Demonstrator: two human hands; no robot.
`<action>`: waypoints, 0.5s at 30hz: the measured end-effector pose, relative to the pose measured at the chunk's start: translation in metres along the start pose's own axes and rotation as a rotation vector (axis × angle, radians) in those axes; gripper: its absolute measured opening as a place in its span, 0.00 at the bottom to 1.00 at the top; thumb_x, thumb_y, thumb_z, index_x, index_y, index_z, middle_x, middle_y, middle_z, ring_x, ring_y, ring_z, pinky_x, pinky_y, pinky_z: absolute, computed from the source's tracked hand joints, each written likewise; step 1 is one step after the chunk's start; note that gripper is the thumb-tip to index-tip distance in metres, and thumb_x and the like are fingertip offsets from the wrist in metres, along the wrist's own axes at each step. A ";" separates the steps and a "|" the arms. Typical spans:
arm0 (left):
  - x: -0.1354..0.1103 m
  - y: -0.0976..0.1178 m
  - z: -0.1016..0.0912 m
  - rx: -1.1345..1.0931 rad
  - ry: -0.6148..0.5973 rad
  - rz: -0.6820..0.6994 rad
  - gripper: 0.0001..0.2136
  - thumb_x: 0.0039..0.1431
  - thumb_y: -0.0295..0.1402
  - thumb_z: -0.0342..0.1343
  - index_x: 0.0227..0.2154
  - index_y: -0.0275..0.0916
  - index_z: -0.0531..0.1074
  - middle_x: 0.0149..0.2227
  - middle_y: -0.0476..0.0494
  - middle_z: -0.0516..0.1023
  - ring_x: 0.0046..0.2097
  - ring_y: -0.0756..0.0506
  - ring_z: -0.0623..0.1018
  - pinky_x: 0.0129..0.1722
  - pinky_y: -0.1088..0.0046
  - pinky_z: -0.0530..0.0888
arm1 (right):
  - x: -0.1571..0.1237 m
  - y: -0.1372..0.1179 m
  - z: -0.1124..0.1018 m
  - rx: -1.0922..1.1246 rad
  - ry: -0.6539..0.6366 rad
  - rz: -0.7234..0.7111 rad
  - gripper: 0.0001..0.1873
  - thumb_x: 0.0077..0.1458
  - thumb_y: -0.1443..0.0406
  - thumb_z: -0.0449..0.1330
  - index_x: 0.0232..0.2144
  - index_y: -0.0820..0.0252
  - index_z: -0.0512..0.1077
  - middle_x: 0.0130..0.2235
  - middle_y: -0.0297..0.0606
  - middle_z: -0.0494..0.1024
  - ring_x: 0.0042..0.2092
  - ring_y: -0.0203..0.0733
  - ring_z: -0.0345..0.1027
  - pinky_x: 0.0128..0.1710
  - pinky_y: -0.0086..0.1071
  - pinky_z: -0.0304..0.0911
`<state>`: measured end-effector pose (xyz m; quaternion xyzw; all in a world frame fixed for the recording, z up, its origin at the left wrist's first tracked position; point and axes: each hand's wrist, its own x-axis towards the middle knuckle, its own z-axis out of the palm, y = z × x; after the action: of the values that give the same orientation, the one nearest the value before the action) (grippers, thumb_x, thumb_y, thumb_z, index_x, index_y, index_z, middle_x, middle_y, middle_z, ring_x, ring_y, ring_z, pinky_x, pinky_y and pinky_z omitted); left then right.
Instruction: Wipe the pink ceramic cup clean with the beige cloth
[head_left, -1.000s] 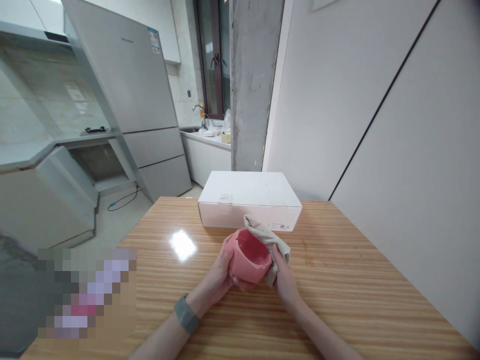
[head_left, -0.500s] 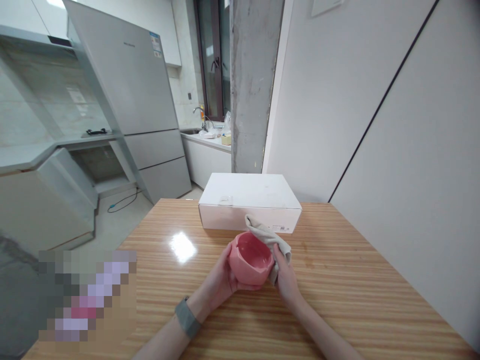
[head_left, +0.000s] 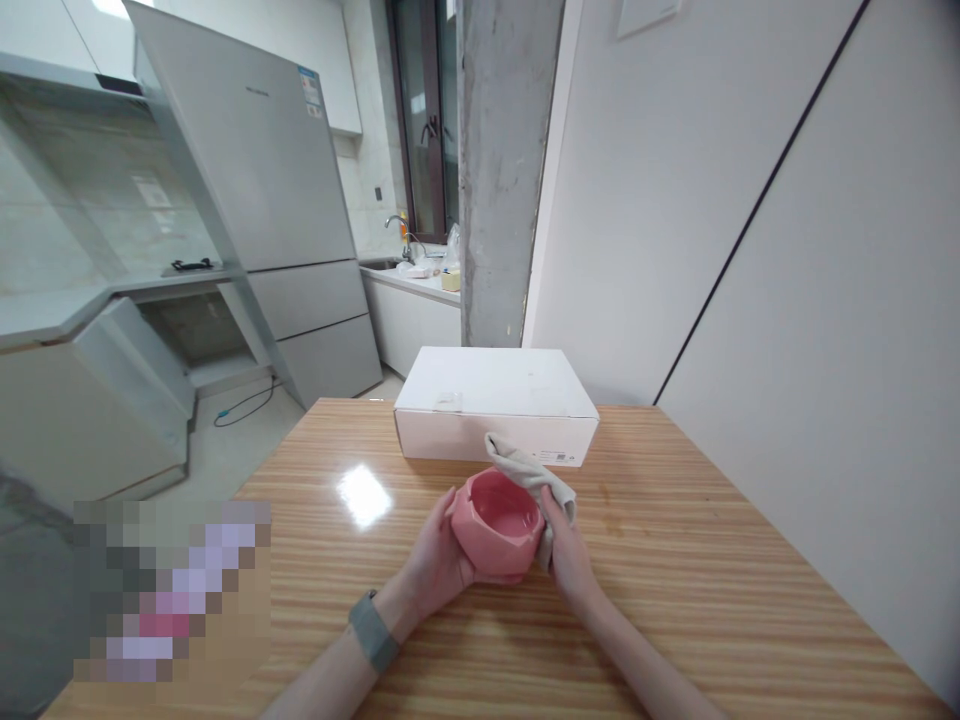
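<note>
A pink, faceted ashtray (head_left: 495,545) with small notches in its rim is held tilted above the table, its hollow facing up and partly towards the right. My left hand (head_left: 439,565) is closed around its left side and underside. In my right hand (head_left: 566,550) is a folded light grey cloth (head_left: 521,466), pinched with the thumb on top. The cloth lies against the ashtray's right rim, and one end sticks up to the left over the far edge. Some right-hand fingers are hidden behind the cloth and ashtray.
A white cardboard box (head_left: 495,385) stands on the wood-grain table (head_left: 705,560), just beyond the ashtray. A white wall (head_left: 750,250) borders the table's right side. A grey fridge (head_left: 262,180) and a sink counter (head_left: 416,310) are farther back. Something at lower left is pixelated.
Both hands, the ashtray and the cloth have shifted slightly left and the ashtray a little lower in view. The grips look the same.
</note>
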<state>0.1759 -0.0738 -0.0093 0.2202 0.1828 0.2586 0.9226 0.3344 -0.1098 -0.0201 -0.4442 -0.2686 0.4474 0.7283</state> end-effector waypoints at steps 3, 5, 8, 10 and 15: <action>0.001 -0.002 -0.003 0.062 0.002 -0.005 0.29 0.63 0.51 0.47 0.61 0.39 0.64 0.55 0.34 0.75 0.50 0.34 0.78 0.45 0.54 0.75 | 0.002 0.003 -0.004 -0.022 -0.027 -0.001 0.24 0.51 0.48 0.64 0.47 0.50 0.77 0.52 0.36 0.80 0.60 0.49 0.66 0.65 0.47 0.52; 0.003 -0.003 -0.007 0.138 0.028 -0.010 0.30 0.63 0.54 0.45 0.61 0.40 0.64 0.55 0.33 0.75 0.48 0.34 0.78 0.41 0.55 0.76 | 0.002 0.003 -0.005 -0.041 -0.040 -0.005 0.25 0.52 0.48 0.63 0.49 0.50 0.76 0.53 0.35 0.79 0.60 0.49 0.66 0.66 0.47 0.50; 0.005 -0.005 -0.012 0.202 0.054 -0.017 0.32 0.62 0.56 0.43 0.61 0.40 0.63 0.53 0.32 0.76 0.45 0.34 0.80 0.36 0.57 0.77 | 0.002 0.001 -0.003 -0.052 -0.059 -0.022 0.24 0.52 0.48 0.62 0.49 0.49 0.76 0.53 0.34 0.78 0.60 0.49 0.66 0.66 0.46 0.50; 0.007 -0.005 -0.014 0.187 0.060 -0.005 0.32 0.62 0.56 0.43 0.61 0.40 0.63 0.53 0.32 0.77 0.45 0.35 0.80 0.36 0.57 0.77 | 0.003 0.000 -0.002 -0.051 -0.066 -0.037 0.24 0.52 0.48 0.62 0.48 0.49 0.76 0.53 0.34 0.79 0.60 0.50 0.66 0.65 0.46 0.53; 0.009 -0.005 -0.013 0.137 0.054 0.017 0.29 0.63 0.54 0.46 0.61 0.43 0.63 0.53 0.34 0.77 0.46 0.35 0.80 0.39 0.55 0.77 | 0.006 0.005 -0.005 -0.056 -0.070 -0.029 0.26 0.52 0.47 0.62 0.49 0.50 0.76 0.51 0.36 0.80 0.60 0.50 0.66 0.64 0.47 0.55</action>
<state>0.1788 -0.0688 -0.0248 0.2771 0.2230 0.2590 0.8980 0.3390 -0.1052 -0.0263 -0.4445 -0.3127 0.4441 0.7123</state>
